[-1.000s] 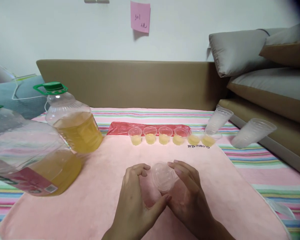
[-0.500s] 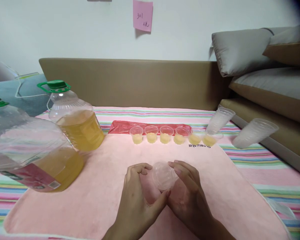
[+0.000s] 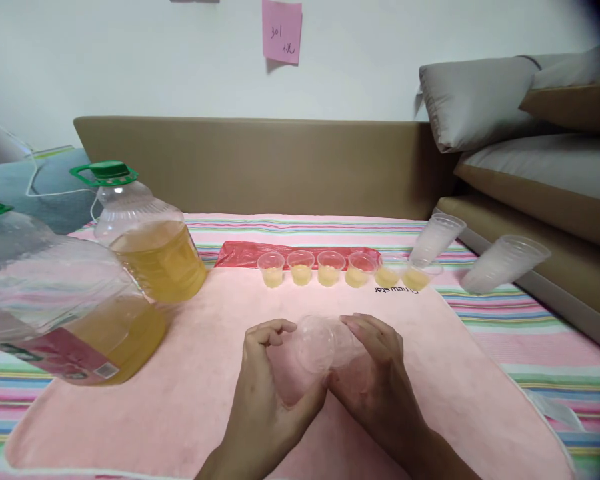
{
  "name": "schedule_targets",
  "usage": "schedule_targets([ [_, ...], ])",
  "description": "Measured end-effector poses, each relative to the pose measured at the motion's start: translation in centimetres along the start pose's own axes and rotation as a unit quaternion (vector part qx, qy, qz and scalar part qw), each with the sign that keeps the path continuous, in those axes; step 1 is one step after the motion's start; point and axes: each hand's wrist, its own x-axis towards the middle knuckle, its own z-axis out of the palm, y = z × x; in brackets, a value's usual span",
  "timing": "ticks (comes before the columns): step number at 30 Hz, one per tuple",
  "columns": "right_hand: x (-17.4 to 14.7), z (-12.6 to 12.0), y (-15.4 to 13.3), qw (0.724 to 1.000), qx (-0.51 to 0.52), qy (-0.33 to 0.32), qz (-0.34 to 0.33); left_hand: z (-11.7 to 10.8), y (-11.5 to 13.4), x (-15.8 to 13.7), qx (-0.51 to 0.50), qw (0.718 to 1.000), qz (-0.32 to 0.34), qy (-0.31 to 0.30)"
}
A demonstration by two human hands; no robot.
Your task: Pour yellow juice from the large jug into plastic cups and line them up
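Fingers first: L hand [image 3: 267, 393] curved, wide gap to its thumb — contact w/ cup, can't tell. R hand [image 3: 377, 377] half-curled, gripping the clear cup [image 3: 316, 343], tipped sideways btwn the palms, over mid pink towel [image 3: 200, 387]. Six part-filled cups [image 3: 330, 270] line its far edge, one jug [image 3: 157, 260] nr far L corner — cup stacks [image 3: 505, 265] past far R corner.

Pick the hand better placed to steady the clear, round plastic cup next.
Probably the right hand: it covers part of the cup, while the left hand mostly stands apart from it.
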Motion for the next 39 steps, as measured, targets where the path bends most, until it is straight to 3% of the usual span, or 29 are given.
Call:
schedule_targets([
  [9, 0.1, -0.6, 2.3, 0.993, -0.084, 0.009, 0.086, -1.6, -0.1, 1.2, -0.023, 0.999, -0.005, 0.025],
  [12, 0.9, -2.3, 4.2, 0.983, -0.122, 0.054, 0.127, -2.1, -0.2, 1.3, 0.003, 1.000, -0.007, 0.022],
  [16, 1.5, -6.4, 8.3, 0.965, -0.146, 0.136, 0.173, -2.6, -0.7, 1.6, 0.063, 0.998, -0.005, 0.002],
  [18, 1.0, -8.9, 11.0, 0.949, -0.160, 0.175, 0.207, -2.8, -0.9, 1.6, 0.090, 0.996, -0.002, -0.018],
  [22, -1.2, -13.6, 16.9, 0.890, -0.188, 0.279, 0.308, -2.9, -1.2, 1.6, 0.116, 0.992, 0.014, -0.049],
  [26, -3.4, -16.3, 20.8, 0.835, -0.214, 0.328, 0.386, -3.0, -1.2, 1.6, 0.115, 0.992, 0.024, -0.046],
  [30, -4.4, -17.4, 22.0, 0.802, -0.225, 0.331, 0.444, -2.9, -1.1, 1.6, 0.121, 0.991, 0.015, -0.056],
  [39, -4.8, -17.6, 22.4, 0.789, -0.212, 0.295, 0.495, -2.9, -0.8, 1.9, 0.120, 0.991, 0.008, -0.063],
])
